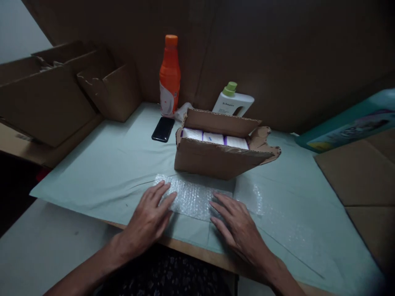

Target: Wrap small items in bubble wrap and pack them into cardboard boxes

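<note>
Bubble wrap (191, 197) lies flat under and between the fingers of both hands, left (148, 220) and right (237, 228), spread open, pressing it to the worktop (101, 172), grasping nothing.

A sheet of clear bubble wrap (193, 197) lay flat on the pale green cloth near the table's front edge, just in front of an open cardboard box. Folded into a thicker rectangular pad at its left, it spread thinner toward the right, with both hands pressing on it.
</note>
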### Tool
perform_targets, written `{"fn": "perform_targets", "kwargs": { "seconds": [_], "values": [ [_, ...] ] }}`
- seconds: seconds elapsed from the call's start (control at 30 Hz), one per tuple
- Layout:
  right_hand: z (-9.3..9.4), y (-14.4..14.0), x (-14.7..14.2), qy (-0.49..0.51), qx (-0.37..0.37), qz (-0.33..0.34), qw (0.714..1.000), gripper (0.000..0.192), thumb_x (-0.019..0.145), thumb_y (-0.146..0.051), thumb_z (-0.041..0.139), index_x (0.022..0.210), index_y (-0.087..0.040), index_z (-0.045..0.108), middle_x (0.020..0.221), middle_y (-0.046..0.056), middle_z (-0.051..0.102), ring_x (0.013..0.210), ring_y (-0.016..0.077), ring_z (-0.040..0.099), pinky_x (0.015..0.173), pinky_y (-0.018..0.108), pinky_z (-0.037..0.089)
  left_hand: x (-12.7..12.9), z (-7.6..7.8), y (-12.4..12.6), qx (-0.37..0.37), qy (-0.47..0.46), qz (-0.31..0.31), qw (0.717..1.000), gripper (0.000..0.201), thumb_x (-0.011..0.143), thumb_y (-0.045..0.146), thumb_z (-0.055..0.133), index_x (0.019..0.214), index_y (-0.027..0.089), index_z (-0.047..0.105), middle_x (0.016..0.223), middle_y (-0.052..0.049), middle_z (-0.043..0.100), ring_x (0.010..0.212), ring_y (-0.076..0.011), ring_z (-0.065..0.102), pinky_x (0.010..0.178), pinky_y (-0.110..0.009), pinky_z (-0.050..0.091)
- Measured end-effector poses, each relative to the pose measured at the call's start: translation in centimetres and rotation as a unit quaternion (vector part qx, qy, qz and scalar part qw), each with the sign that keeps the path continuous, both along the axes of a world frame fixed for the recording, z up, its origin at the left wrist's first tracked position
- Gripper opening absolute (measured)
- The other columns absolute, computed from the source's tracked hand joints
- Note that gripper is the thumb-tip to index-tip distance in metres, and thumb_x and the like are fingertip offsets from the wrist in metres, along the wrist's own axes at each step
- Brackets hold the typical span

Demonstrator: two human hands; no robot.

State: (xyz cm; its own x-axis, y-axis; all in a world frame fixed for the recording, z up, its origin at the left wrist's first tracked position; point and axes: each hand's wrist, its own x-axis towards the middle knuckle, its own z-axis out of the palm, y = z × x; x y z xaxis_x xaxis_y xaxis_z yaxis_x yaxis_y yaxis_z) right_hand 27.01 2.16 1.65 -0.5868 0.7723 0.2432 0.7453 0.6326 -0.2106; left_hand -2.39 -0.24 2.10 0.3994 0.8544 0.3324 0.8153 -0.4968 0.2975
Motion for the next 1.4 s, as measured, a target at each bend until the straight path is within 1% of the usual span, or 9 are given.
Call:
{"fn": "perform_targets", "kwargs": {
  "seconds": [0.2, 0.37, 0.5, 0.63, 0.83, 0.97, 1.13, 1.27, 1.4],
  "values": [
    [-3.0, 1.8, -5.8, -0.009, -0.03, 0.05, 0.998, 0.046, 0.097, -0.025, 0.051, 0.142, -0.015, 0.054, 0.149, 0.016, 0.054, 0.137, 0.0294, 0.05, 0.106, 0.049, 0.048, 1.0, -2.7, 3.1, -0.088, 0.112, -0.107, 0.984, 0.058, 0.1, 0.043, 0.049, 0.151, 0.018, 0.04, 0.16, -0.015, 0.04, 0.15, -0.0311, 0.032, 0.122, -0.054, 0.026],
    [-5.2, -1.3, 3.2, -0.03, 0.022, -0.039, 0.999, 0.046, 0.101, -0.034, 0.046, 0.144, -0.018, 0.053, 0.148, 0.015, 0.056, 0.135, 0.0304, 0.052, 0.102, 0.05, 0.049, -6.0, -4.5, 1.9, -0.09, 0.129, -0.044, 0.987, 0.057, 0.101, 0.044, 0.046, 0.155, 0.031, 0.033, 0.166, -0.007, 0.027, 0.153, -0.0322, 0.026, 0.122, -0.057, 0.022],
    [-3.9, -3.3, 7.6, 0.027, 0.018, -0.157, 0.987, 0.034, 0.101, -0.035, 0.045, 0.127, -0.021, 0.062, 0.128, 0.011, 0.069, 0.117, 0.0267, 0.064, 0.094, 0.044, 0.053, -8.6, -4.6, 0.9, -0.032, 0.041, 0.109, 0.993, 0.051, 0.1, 0.041, 0.047, 0.149, 0.026, 0.043, 0.154, -0.012, 0.046, 0.146, -0.0333, 0.039, 0.115, -0.055, 0.036],
    [-3.1, -1.0, 4.4, 0.015, 0.024, -0.189, 0.982, 0.035, 0.099, -0.039, 0.049, 0.12, -0.017, 0.065, 0.121, 0.015, 0.071, 0.11, 0.0319, 0.065, 0.091, 0.049, 0.052, -6.0, -4.1, 2.1, -0.019, 0.042, 0.206, 0.977, 0.043, 0.093, 0.047, 0.055, 0.122, 0.016, 0.063, 0.129, -0.019, 0.061, 0.124, -0.0384, 0.053, 0.102, -0.059, 0.046],
    [-3.1, 1.6, 0.9, 0.071, -0.03, -0.184, 0.98, 0.024, 0.097, -0.033, 0.049, 0.087, -0.019, 0.066, 0.108, 0.015, 0.073, 0.098, 0.0308, 0.067, 0.084, 0.046, 0.052, -1.7, -3.0, 2.4, -0.074, -0.075, 0.154, 0.982, 0.016, 0.091, 0.029, 0.052, 0.082, 0.021, 0.063, 0.103, -0.009, 0.068, 0.097, -0.026, 0.063, 0.085, -0.042, 0.053],
    [-2.1, 0.0, 2.1, 0.21, -0.17, -0.228, 0.935, 0.039, 0.095, -0.043, 0.054, 0.125, -0.018, 0.059, 0.078, 0.003, 0.068, 0.066, 0.0193, 0.065, 0.063, 0.032, 0.054, -1.5, -2.1, 1.0, -0.205, -0.192, 0.18, 0.943, 0.024, 0.091, 0.036, 0.051, 0.107, 0.021, 0.061, 0.08, 0.0, 0.067, 0.06, -0.0148, 0.06, 0.059, -0.028, 0.049],
    [-1.8, -1.0, 3.3, 0.246, -0.231, -0.226, 0.914, 0.07, 0.092, -0.043, 0.057, 0.154, -0.018, 0.037, 0.083, 0.003, 0.07, 0.07, 0.0188, 0.071, 0.068, 0.032, 0.058, -1.5, -1.9, 0.6, -0.219, -0.276, 0.181, 0.918, 0.065, 0.084, 0.037, 0.061, 0.146, 0.026, 0.046, 0.129, -0.012, 0.063, 0.085, -0.0179, 0.068, 0.071, -0.033, 0.058],
    [-1.7, -0.5, 3.0, 0.237, -0.231, -0.157, 0.931, 0.043, 0.094, -0.041, 0.054, 0.13, -0.022, 0.067, 0.108, 0.011, 0.077, 0.099, 0.0267, 0.074, 0.085, 0.042, 0.06, -0.7, -2.8, 1.0, -0.236, -0.367, 0.16, 0.885, 0.042, 0.083, 0.04, 0.06, 0.119, 0.022, 0.07, 0.133, -0.015, 0.062, 0.12, -0.0283, 0.063, 0.09, -0.043, 0.058],
    [1.9, -0.1, 2.6, 0.196, -0.205, -0.063, 0.957, 0.03, 0.097, -0.028, 0.049, 0.1, -0.024, 0.078, 0.094, 0.008, 0.08, 0.085, 0.0237, 0.076, 0.075, 0.037, 0.063, -0.3, -2.3, 1.0, -0.381, -0.387, 0.15, 0.826, 0.03, 0.082, 0.039, 0.056, 0.09, 0.017, 0.075, 0.095, -0.011, 0.073, 0.067, -0.0204, 0.07, 0.059, -0.036, 0.059]
  ]
}}
